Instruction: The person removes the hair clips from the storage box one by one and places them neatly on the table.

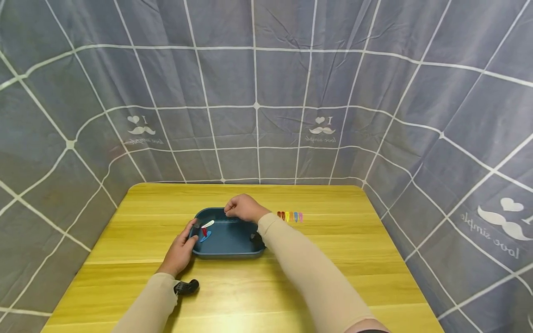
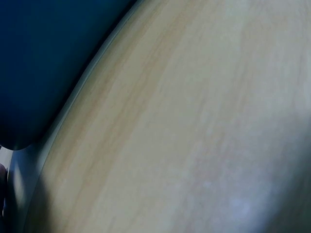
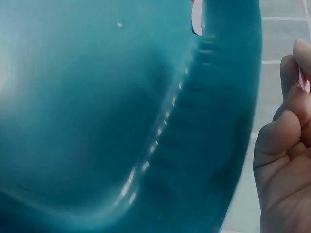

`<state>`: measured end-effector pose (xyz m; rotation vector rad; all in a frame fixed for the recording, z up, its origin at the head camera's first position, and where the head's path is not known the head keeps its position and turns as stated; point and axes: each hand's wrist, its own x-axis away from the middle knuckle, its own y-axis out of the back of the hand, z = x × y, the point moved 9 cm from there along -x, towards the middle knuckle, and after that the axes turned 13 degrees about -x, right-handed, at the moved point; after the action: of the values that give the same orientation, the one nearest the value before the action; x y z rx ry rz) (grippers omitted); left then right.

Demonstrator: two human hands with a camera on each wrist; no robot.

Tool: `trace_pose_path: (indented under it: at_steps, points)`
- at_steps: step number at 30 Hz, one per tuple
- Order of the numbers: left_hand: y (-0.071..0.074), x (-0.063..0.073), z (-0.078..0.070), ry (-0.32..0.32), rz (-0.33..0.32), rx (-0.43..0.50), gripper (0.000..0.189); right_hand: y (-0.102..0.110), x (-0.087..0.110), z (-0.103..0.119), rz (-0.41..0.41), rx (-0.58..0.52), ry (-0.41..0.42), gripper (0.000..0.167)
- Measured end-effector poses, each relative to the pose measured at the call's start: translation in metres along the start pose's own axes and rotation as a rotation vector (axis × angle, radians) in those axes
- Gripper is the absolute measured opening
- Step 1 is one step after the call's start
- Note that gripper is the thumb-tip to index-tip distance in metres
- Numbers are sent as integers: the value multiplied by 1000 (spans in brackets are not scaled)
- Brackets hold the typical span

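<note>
A dark blue tray (image 1: pixel 228 254) lies on the table, with a white snap hair clip (image 1: pixel 208 224), a red one (image 1: pixel 204 231) and a blue one (image 1: pixel 206 237) together at its left end. My left hand (image 1: pixel 180 249) holds the tray's left edge, thumb at the rim. Over the tray's far rim is my right hand (image 1: pixel 244 208), pinching a small pinkish-white hair clip (image 3: pixel 303 81) between thumb and fingertips. Most of that clip is hidden by the fingers. The white clip's end (image 3: pixel 197 18) also shows in the right wrist view.
Right of the tray, several hair clips (image 1: pixel 290 216) stand in a row on the wooden table (image 1: pixel 333 259), in red, yellow, orange, blue and pink. A grey curtain (image 1: pixel 275 78) with white lines hangs behind the table and along its sides.
</note>
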<state>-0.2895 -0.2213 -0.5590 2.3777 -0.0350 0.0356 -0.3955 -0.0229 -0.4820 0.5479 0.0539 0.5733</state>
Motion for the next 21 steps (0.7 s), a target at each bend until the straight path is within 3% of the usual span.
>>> trace_pose_path:
  at_steps: [13,21]
  points:
    - [1,0,0,13,9,-3,58,52,19,-8,-56,-72,-13,28]
    - [1,-1,-2,-7,7,2,58,86,36,-27,-117,-69,-28,34]
